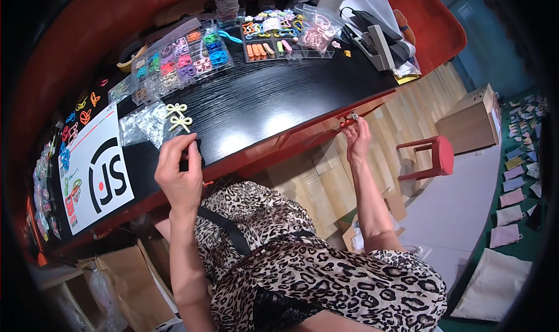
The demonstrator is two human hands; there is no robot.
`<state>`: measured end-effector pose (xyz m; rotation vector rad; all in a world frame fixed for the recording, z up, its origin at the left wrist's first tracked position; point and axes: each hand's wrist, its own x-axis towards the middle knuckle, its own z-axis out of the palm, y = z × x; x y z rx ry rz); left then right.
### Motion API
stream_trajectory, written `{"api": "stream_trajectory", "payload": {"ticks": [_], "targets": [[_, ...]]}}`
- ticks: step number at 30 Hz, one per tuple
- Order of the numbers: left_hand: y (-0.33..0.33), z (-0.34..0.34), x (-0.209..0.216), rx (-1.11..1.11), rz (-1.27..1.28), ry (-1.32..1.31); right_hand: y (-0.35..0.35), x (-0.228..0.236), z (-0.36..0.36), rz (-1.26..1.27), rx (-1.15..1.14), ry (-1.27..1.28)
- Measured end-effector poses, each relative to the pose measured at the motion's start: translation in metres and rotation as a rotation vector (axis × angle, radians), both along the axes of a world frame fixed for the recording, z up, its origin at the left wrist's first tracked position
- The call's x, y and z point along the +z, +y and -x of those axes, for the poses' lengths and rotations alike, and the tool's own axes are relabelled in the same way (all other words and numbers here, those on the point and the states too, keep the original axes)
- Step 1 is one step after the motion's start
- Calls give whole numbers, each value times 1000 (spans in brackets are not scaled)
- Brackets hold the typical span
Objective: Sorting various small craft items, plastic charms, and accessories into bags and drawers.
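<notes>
The camera, the left one of a side-by-side pair, sits on the wearer's head and looks steeply down and forward. The leopard-print dress (332, 274) is close below it, at the near edge; the left hand (177, 169) and right hand (357, 140) come farther out. The black bench (256, 99) slants from near left to far right. The wide fisheye reaches the red stool (444, 156) on the right, bending straight edges toward a dark rim.

Two pale-yellow bow-shaped loop pieces (181, 121): lying close together on the black surface (256, 105), just beyond left hand (178, 168) | small red-and-silver item (354, 116): between right hand (358, 137) fingers, details unclear
</notes>
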<state>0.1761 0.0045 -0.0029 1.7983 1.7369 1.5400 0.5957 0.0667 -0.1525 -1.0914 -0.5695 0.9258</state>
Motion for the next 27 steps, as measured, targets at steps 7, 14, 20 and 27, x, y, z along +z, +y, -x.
{"api": "stream_trajectory", "payload": {"ticks": [7, 14, 20, 27], "targets": [[-8, -4, -1, 14, -75, 111, -53, -14, -30, 119, -207, 79], [-29, -28, -15, -177, -158, 235, -108, 3, -42, 192, -354, 87], [-27, -37, -24, -306, -217, 321, -105, 18, -53, 321, -375, -372], [-39, -33, -38, -338, -136, 288, -77, 131, -56, 128, -371, -1133]]}}
